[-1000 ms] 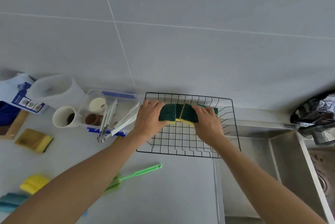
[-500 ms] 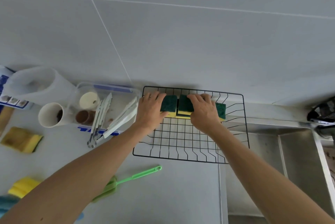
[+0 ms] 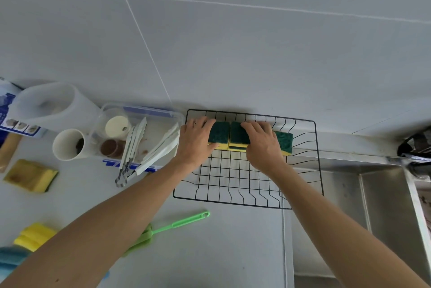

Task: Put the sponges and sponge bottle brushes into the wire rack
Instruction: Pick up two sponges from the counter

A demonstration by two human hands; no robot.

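A black wire rack (image 3: 235,203) sits on the counter against the wall. Three green-and-yellow sponges stand on edge in a row along its far side. My left hand (image 3: 194,142) grips the left sponge (image 3: 219,135). My right hand (image 3: 262,145) presses on the middle sponge (image 3: 236,136). The right sponge (image 3: 285,141) stands free beside my right hand. A green bottle brush (image 3: 177,224) lies on the counter in front of the rack, partly under my left forearm. A worn yellow sponge (image 3: 31,174), a yellow brush head (image 3: 33,236) and a blue brush head (image 3: 11,258) lie at the left.
A clear plastic box (image 3: 140,112) with tongs (image 3: 130,154), a white cup (image 3: 68,144), a white jug (image 3: 50,105) and a blue-printed pack (image 3: 8,105) stand left of the rack. A steel sink (image 3: 382,199) is on the right, with a dark faucet (image 3: 415,147) above it.
Both hands have pushed the sponges from the rack's middle back toward its far side and set them upright in a row. The camera view shifted slightly.
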